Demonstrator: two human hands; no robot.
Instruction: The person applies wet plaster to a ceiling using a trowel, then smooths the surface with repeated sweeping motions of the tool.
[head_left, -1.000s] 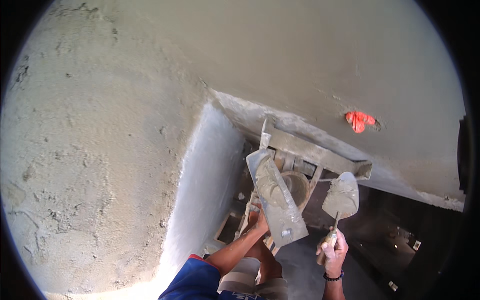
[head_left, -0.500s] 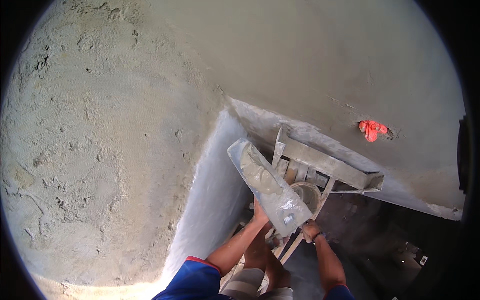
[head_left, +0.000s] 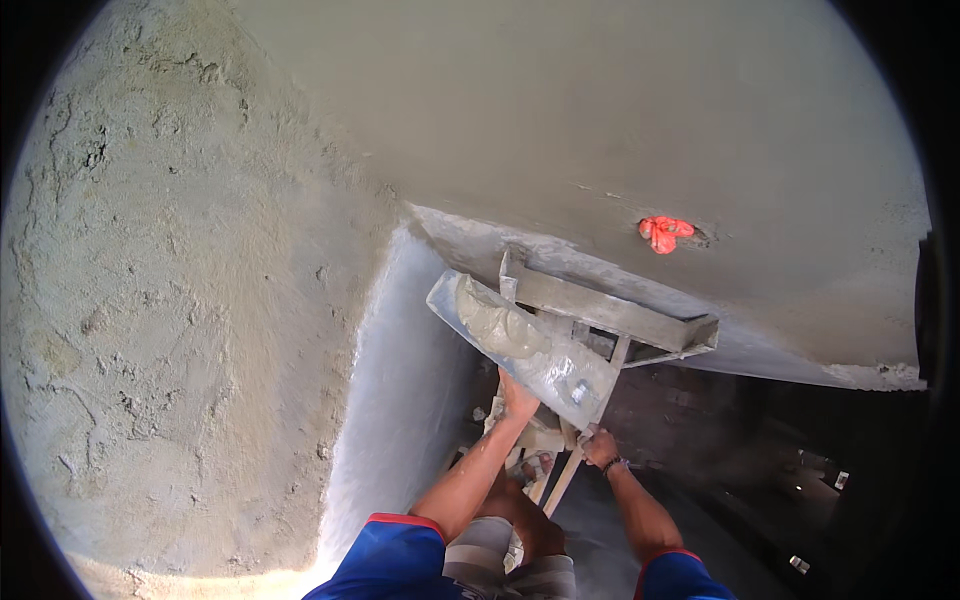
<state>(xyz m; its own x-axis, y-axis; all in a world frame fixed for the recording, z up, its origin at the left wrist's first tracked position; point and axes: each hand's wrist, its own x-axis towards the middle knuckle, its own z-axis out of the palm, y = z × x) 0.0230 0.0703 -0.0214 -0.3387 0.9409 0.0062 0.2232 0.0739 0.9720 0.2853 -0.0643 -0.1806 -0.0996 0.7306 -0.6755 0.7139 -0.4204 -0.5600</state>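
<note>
The left hand holds the board from beneath. The board's long axis runs from upper left, under the mortar, to lower right, just beside the right hand, whose grip cannot be determined.

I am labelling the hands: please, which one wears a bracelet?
The right hand, by the lower corner of the grey board: a dark bracelet circles its wrist. The left hand, under the board, shows a bare wrist.

Wet mortar lies on the flat board.
</note>
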